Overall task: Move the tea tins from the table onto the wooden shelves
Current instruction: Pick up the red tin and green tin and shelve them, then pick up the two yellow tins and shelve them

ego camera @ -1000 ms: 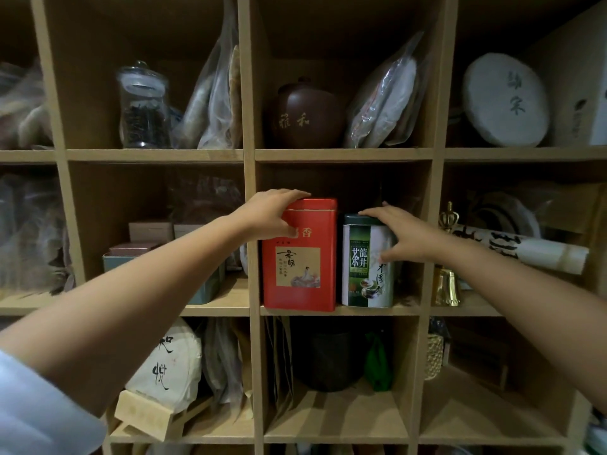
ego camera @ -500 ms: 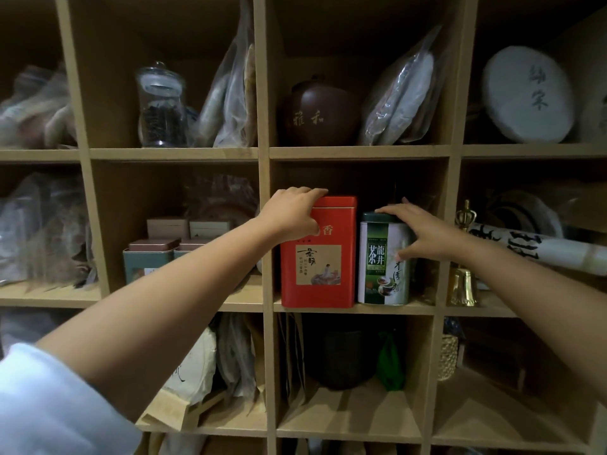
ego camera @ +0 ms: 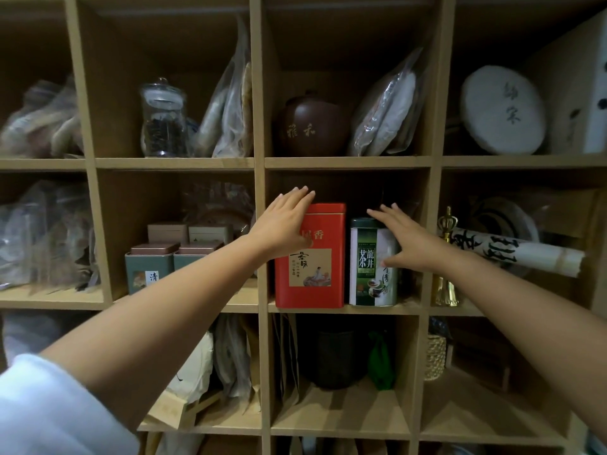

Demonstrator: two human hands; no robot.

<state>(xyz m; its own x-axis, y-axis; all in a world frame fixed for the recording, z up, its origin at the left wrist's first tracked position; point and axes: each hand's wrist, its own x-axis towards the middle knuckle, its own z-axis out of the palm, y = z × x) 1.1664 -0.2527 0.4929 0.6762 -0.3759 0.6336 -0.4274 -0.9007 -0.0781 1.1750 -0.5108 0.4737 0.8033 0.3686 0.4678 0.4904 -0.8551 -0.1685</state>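
**Both hands let go of the shelved tins**

A moment ago the left hand (ego camera: 282,221) curled over the red tin (ego camera: 312,257) and the right hand (ego camera: 404,238) pressed the green tin (ego camera: 371,261). Now both have opened, fingers spread flat, gripping nothing; whether they still brush the tins I cannot tell. The red tin stands upright in the middle cubby of the wooden shelves (ego camera: 259,159), the green tin just to its right, nearly touching. This pair looks placed; the table is out of view.
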